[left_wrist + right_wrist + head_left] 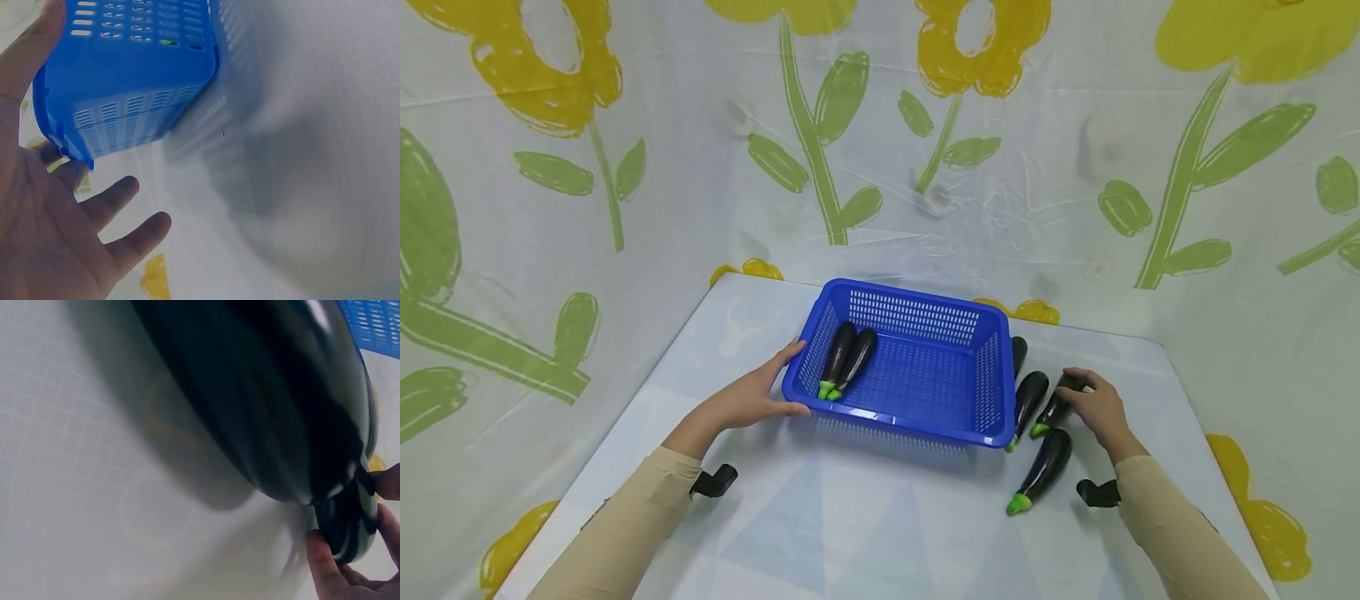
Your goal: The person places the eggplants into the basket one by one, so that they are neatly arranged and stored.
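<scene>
At the nine o'clock side of a blue basket (925, 367), the left hand (748, 402) is spread, thumb and fingers touching the rim. Two eggplants (839, 354) lie inside at that end. Past the three o'clock wall, three loose eggplants (1032, 400) lie on the bench (865, 525). Just beside these, the right hand (1102, 410), the nearer one, pinches a further eggplant (1055, 409) by its dark rounded end, thumb and fingers closed round it. That eggplant's long axis runs from about one o'clock, at the grip, to seven, at its green stem; from there the basket sits at nine o'clock.
</scene>
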### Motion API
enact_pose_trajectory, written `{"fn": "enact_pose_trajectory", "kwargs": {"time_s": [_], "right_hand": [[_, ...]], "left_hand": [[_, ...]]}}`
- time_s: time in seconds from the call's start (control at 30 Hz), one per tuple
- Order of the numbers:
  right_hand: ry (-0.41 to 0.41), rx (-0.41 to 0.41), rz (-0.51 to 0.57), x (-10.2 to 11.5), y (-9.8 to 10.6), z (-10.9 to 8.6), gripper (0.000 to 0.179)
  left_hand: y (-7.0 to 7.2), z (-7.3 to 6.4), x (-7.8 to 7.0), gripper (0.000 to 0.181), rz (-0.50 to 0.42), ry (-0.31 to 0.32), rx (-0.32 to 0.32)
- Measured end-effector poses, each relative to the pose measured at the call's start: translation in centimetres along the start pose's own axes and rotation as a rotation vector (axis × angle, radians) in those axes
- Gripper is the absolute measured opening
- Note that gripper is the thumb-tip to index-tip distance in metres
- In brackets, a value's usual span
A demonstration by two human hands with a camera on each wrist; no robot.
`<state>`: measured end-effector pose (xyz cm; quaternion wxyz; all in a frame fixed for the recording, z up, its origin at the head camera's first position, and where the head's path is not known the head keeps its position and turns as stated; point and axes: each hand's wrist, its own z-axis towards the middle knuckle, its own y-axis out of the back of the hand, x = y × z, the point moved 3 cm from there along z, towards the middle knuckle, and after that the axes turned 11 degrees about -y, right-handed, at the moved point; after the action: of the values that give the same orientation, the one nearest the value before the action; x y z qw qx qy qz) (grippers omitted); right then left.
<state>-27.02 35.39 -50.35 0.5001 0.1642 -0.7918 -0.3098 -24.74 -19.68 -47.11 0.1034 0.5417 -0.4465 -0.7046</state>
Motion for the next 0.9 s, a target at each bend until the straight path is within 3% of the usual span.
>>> {"fn": "enact_pose_trajectory", "kwargs": {"time_s": [0.27,0.9], "right_hand": [[-0.014,-0.030,-0.009,0.7,0.8,-0.3,0.057],[0.065,-0.033,0.005,2.2,1.9,-0.2,0.059]], "left_hand": [[-0.1,-0.1,-0.2,0.107,0.008,0.000,0.001],[-0.1,0.0,0.2,0.106,0.018,0.001,-0.004]]}}
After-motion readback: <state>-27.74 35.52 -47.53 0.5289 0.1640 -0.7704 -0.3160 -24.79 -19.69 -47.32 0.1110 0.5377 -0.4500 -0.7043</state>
